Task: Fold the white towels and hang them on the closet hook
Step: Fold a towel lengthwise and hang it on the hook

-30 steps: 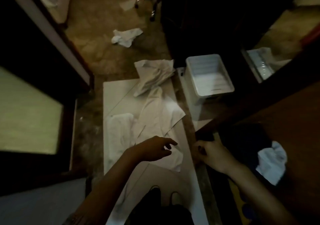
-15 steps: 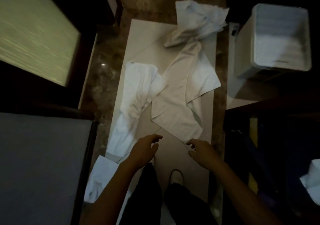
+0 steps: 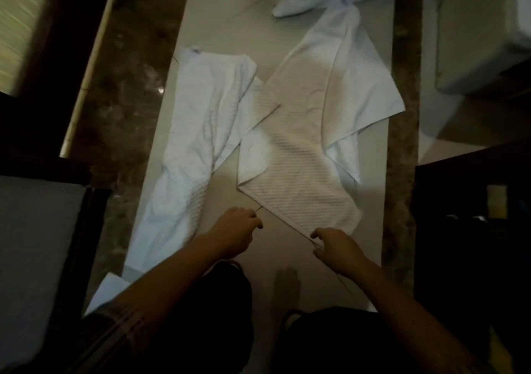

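Head view shows a ribbed white towel spread crumpled on the pale mat, its near hem at 6 o'clock. Half a second on, the right hand now pinches that hem; the left hand, fingers loosely curled and holding nothing, sits closer beside it.

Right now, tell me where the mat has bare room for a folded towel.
Bare mat lies beyond the left towel, and a strip lies between both hands and the feet. The middle is crowded: the ribbed towel overlaps the left one.
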`<move>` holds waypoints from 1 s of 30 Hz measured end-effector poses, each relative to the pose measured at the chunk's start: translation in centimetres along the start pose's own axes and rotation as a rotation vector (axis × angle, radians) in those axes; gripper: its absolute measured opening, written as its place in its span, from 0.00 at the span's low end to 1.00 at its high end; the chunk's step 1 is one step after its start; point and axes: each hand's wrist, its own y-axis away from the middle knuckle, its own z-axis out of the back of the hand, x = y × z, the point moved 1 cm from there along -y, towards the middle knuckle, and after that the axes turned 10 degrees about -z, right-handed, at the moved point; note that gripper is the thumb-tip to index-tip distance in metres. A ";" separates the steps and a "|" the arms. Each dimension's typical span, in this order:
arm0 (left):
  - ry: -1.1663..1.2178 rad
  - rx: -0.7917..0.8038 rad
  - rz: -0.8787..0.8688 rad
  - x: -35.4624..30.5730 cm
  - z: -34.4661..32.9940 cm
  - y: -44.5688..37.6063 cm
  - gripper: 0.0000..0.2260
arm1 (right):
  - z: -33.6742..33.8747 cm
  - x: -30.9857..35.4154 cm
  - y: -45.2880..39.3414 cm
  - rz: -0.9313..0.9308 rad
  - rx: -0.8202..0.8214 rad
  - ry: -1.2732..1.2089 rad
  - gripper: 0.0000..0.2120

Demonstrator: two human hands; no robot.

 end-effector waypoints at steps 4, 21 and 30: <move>-0.318 0.148 -0.150 3.3 -2.3 -6.0 0.17 | -0.5 -1.7 -7.2 0.057 0.085 0.115 0.19; -0.442 0.079 -0.034 11.2 -8.4 -16.5 0.36 | -9.9 -5.1 -16.7 0.318 -0.501 0.611 0.19; -0.526 -0.268 0.251 12.1 -7.9 -17.0 0.24 | -7.4 -6.9 -18.4 0.083 -0.419 0.047 0.12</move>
